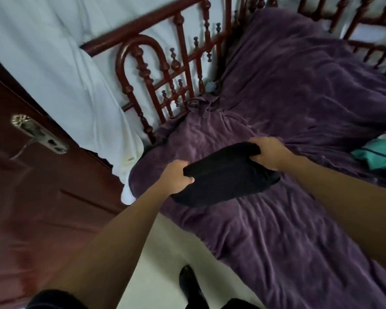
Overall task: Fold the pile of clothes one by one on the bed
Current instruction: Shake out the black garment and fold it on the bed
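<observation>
In the middle of the frame a black garment [223, 177] is held up by both hands, a folded bundle over the near corner of the bed. The left hand [176, 177] clenches its lower-left edge, fingers curled over the cloth. The right hand [268, 154] grasps its upper-right edge, fingers wrapped under the fold. The garment's lower edge sags toward the purple bedspread [299, 97]; whether it touches the bedspread cannot be told.

The bedspread runs wrinkled from the centre to the upper right and down to the lower right of the frame. Its near edge slants from centre left to bottom centre, where it meets a strip of pale floor [165, 253]. A dark shoe [188, 279] stands on that strip, close to the bed's edge.

A turned wooden bed rail [176, 68] borders the bed's corner in the upper centre, just beyond the garment. White fabric [65, 74] hangs at upper left. A dark wooden door [31, 197] with a metal handle plate [39, 133] fills the left side, near the left forearm. Teal clothing [380, 153] lies on the bedspread at the right edge of the frame, apart from the right hand.
</observation>
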A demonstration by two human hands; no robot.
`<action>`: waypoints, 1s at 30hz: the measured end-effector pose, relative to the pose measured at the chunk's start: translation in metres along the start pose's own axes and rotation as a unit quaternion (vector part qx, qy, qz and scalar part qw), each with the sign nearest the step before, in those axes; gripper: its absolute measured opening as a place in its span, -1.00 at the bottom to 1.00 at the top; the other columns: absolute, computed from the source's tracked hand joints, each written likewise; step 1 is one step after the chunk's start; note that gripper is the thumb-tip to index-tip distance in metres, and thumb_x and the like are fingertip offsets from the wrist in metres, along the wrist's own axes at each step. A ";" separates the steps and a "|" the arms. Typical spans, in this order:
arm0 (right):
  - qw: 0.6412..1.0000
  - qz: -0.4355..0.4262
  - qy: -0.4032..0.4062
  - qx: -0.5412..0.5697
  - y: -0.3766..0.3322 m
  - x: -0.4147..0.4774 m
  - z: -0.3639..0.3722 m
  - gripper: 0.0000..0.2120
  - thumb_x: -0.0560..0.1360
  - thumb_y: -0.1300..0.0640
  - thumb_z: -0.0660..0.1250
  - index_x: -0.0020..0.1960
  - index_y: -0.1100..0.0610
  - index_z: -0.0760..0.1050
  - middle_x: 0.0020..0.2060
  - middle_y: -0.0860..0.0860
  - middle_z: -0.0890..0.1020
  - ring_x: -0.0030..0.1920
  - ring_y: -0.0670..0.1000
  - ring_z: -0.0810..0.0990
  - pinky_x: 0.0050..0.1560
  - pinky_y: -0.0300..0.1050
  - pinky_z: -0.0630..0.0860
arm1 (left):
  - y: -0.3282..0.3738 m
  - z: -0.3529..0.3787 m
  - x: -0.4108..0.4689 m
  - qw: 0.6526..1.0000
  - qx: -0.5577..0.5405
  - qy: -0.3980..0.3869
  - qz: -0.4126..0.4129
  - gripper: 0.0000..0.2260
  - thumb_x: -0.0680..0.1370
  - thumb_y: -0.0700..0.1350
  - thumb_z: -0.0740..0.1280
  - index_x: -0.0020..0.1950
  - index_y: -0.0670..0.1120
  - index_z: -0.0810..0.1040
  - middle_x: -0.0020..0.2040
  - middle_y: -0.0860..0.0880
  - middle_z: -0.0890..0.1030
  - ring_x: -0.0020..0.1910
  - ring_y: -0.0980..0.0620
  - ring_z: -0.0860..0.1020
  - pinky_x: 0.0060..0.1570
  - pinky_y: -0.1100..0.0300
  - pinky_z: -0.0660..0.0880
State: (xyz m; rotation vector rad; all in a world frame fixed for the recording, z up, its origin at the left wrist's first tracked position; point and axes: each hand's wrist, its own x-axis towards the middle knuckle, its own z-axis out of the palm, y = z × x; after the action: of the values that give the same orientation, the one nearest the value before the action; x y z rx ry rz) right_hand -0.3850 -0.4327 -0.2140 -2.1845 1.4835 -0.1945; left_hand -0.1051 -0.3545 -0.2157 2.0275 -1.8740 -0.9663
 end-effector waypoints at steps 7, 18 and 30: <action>0.999 0.030 -0.015 -0.006 -0.065 0.110 0.038 -0.86 0.43 0.19 0.36 -0.01 0.08 0.51 -0.02 0.08 0.62 0.00 0.16 0.56 0.00 0.08 0.52 | -0.092 -0.048 0.057 0.998 -0.054 -0.022 -0.031 -0.74 0.45 -0.15 0.45 0.12 -0.13 0.59 0.07 -0.06 0.61 0.02 -0.03 0.59 0.01 0.15 0.51; 0.988 0.065 -0.110 -0.082 -0.065 0.284 0.074 -0.70 0.43 0.14 0.41 0.13 0.13 0.44 0.14 0.14 0.52 0.12 0.20 0.49 0.03 0.00 0.45 | -0.160 -0.062 0.176 0.973 -0.178 -0.050 -0.141 -0.56 0.43 -0.14 0.47 0.30 -0.06 0.52 0.15 -0.04 0.58 0.12 -0.04 0.56 0.20 0.03 0.49; 0.988 -0.039 0.085 -0.123 -0.034 0.396 0.197 -0.56 0.51 0.05 0.20 0.36 0.13 0.40 0.27 0.19 0.49 0.24 0.27 0.46 0.07 0.14 0.49 | -0.226 -0.026 0.287 0.962 0.142 0.233 -0.023 -0.64 0.47 -0.17 0.33 0.27 -0.17 0.49 0.26 -0.24 0.46 0.26 -0.24 0.43 0.22 -0.09 0.41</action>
State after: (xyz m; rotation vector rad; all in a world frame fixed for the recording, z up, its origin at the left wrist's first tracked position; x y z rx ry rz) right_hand -0.1234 -0.7187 -0.4292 -2.4775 1.5868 -0.2402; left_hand 0.0844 -0.5961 -0.4142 2.2137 -1.7799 -0.1937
